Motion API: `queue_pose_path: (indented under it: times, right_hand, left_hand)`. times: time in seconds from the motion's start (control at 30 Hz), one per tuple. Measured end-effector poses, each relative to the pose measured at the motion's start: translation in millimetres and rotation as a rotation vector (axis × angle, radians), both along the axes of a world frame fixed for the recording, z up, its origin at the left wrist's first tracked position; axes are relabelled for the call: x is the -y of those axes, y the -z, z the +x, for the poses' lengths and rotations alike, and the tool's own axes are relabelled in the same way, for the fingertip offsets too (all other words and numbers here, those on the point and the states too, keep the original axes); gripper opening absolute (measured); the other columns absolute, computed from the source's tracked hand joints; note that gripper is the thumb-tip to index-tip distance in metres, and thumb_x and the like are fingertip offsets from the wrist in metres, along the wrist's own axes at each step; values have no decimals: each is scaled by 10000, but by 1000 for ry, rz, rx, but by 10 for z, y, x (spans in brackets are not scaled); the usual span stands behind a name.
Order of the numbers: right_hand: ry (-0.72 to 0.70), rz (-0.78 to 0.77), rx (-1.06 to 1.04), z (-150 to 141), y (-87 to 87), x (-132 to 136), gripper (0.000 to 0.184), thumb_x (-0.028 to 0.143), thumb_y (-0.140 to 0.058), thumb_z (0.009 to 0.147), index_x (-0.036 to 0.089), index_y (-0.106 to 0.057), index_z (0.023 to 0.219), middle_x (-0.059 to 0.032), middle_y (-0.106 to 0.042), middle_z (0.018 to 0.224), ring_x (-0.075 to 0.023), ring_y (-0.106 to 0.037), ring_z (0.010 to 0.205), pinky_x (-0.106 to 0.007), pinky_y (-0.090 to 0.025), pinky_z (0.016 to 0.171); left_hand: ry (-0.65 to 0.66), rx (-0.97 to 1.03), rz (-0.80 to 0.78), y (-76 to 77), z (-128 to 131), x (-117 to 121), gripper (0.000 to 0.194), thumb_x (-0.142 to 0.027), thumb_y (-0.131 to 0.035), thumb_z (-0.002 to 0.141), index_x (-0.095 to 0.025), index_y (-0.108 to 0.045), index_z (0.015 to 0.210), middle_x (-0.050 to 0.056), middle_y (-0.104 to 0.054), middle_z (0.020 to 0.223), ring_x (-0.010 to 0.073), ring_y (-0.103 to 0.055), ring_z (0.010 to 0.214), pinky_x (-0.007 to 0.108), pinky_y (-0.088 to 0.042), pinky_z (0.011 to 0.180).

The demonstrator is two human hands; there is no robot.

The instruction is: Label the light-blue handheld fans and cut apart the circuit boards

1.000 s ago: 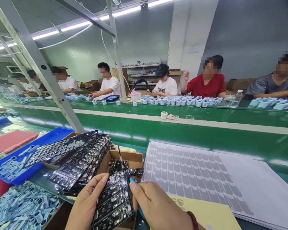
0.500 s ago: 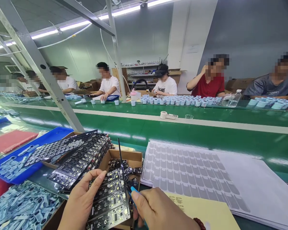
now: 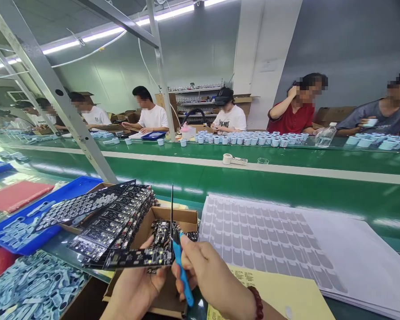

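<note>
My left hand (image 3: 136, 286) grips a black circuit board panel (image 3: 133, 258) from below, its fingers wrapped around it. The panel is tilted nearly edge-on, with small yellow-white parts on top. In my right hand (image 3: 210, 271) are blue-handled cutters (image 3: 184, 271), their jaws at the panel's right end. A thin black strip (image 3: 172, 204) stands upright there; whether the jaws touch it I cannot tell. Under both hands is a cardboard box (image 3: 186, 216) holding loose small boards (image 3: 162, 231). A fanned stack of board panels (image 3: 110, 222) lies just left of it.
Light-blue plastic parts (image 3: 30, 284) fill a box at lower left, near a blue tray (image 3: 26, 246). Sheets with grey shapes (image 3: 260, 235) and yellow paper (image 3: 270, 293) lie right. A metal post (image 3: 70, 120) rises at left. Several people sit beyond the green belt (image 3: 173, 171).
The panel has turned from face-on to nearly edge-on. My left hand has shifted right and beneath it. The cutters have risen and turned more upright, with more of their handle showing.
</note>
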State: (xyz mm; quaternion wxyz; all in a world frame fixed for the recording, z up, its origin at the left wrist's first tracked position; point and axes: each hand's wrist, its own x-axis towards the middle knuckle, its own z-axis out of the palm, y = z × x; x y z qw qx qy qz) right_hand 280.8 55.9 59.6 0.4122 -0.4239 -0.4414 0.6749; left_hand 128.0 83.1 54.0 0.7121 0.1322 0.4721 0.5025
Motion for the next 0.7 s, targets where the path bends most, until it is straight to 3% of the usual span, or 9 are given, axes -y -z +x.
queue_pose_path:
  times: [0.13, 0.2, 0.27, 0.37, 0.47, 0.53, 0.7]
  right_hand:
    - [141, 241, 609, 88, -41, -53, 630, 654, -228, 993, 216, -485, 620, -31, -520, 545, -167, -511, 542, -308, -386, 573]
    - [155, 304, 828, 118, -49, -68, 566, 516, -199, 1031, 218, -469, 634, -63, -565, 602, -194, -526, 595, -333, -350, 602]
    - [136, 305, 920, 124, -58, -69, 530, 470, -193, 1038, 218, -460, 655, -89, -613, 665, -216, -551, 640, -346, -339, 624]
    - [103, 287, 864, 112, -62, -36, 532, 472, -203, 1044, 211, -483, 674, -102, -649, 698, -226, -598, 674, -343, -375, 655]
    - [14, 245, 640, 117, -48, 38, 550, 518, -265, 1040, 196, -569, 714, -91, -681, 711, -212, -643, 697, -318, -434, 684]
    - [-37, 202, 549, 134, -38, 106, 563, 572, -310, 1023, 195, -617, 740, -84, -703, 747, -204, -653, 716, -309, -454, 694]
    - [-27, 218, 578, 120, -42, 266, 649, 701, -284, 976, 204, -573, 673, -68, -637, 676, -193, -605, 669, -322, -446, 674]
  left_hand:
    - [49, 76, -37, -126, -16, 24, 567, -381, -543, 949, -127, -447, 1446, 222, -724, 1092, 294, -760, 830, 371, -638, 700]
    - [43, 9, -3, -179, -48, 73, 644, -451, -578, 924, -221, -390, 1496, 216, -699, 1203, 333, -756, 915, 429, -640, 736]
    - [57, -105, 71, -201, -69, 127, 609, -434, -637, 893, -307, -449, 1458, 163, -682, 1277, 347, -752, 943, 412, -647, 675]
    - [20, -291, 134, -175, -55, 171, 339, -270, -714, 849, -231, -661, 1181, 102, -728, 1153, 286, -769, 783, 297, -610, 516]
    - [-120, -373, 160, -140, -21, 164, 70, -102, -694, 823, -152, -699, 872, 31, -713, 840, 210, -739, 608, 231, -565, 445]
    - [-194, -365, 186, -148, -9, 154, 98, -55, -681, 809, -152, -692, 809, -6, -673, 747, 202, -731, 580, 226, -566, 438]
    - [-241, -314, 213, -223, 15, 178, 121, -51, -675, 811, -156, -672, 751, -19, -661, 686, 186, -713, 536, 214, -571, 436]
